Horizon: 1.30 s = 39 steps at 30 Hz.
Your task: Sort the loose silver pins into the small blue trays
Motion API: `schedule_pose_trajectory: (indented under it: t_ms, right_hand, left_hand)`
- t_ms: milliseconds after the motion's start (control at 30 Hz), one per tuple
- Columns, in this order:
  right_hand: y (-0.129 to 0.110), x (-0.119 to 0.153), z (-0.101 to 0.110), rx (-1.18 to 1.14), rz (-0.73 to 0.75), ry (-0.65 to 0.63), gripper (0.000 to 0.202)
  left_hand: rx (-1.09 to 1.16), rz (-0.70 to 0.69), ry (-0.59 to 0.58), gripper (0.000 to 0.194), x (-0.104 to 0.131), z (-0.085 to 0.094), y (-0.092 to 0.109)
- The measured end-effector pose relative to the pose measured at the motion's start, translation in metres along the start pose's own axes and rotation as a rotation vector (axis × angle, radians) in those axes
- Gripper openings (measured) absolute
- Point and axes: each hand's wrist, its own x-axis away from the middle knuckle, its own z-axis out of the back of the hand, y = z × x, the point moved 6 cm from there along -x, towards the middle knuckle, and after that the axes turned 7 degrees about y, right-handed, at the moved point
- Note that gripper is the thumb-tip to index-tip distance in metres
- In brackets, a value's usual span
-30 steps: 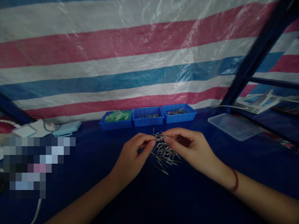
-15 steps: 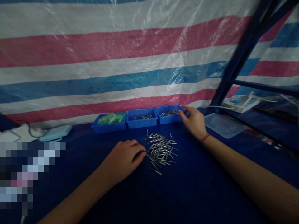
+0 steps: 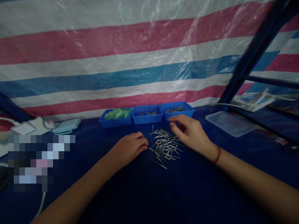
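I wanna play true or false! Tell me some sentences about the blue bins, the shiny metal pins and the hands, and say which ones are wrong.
1. Three blue bins stand in a row. True.
2. The green pieces are in the right-hand bin. False: the green pieces are in the left-hand bin.
3. A red band is on the right wrist. True.
4. The loose pile of pins sits on the clear plastic sheet. False: the pile lies on the blue table.
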Motion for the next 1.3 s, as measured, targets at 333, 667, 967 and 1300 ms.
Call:
schedule_pose_trajectory:
  t_ms: [333, 667, 967, 1300]
  right_hand:
    - [-0.026, 0.020, -0.023, -0.396, -0.161, -0.130, 0.015]
    - [-0.029, 0.025, -0.033, -0.850, -0.358, -0.136, 0.010]
    - [-0.026, 0.026, -0.034, -0.890, -0.403, -0.144, 0.007]
    - [-0.027, 0.027, -0.034, -0.906, -0.421, -0.111, 0.005]
  left_hand:
    - [0.478, 0.237, 0.247, 0.017, -0.004, 0.007, -0.001]
    - [0.891, 0.315, 0.217, 0.023, -0.002, -0.003, 0.020]
    - [0.967, 0.319, 0.187, 0.023, -0.003, -0.005, 0.026]
    - [0.970, 0.277, 0.192, 0.019, -0.001, -0.005, 0.030]
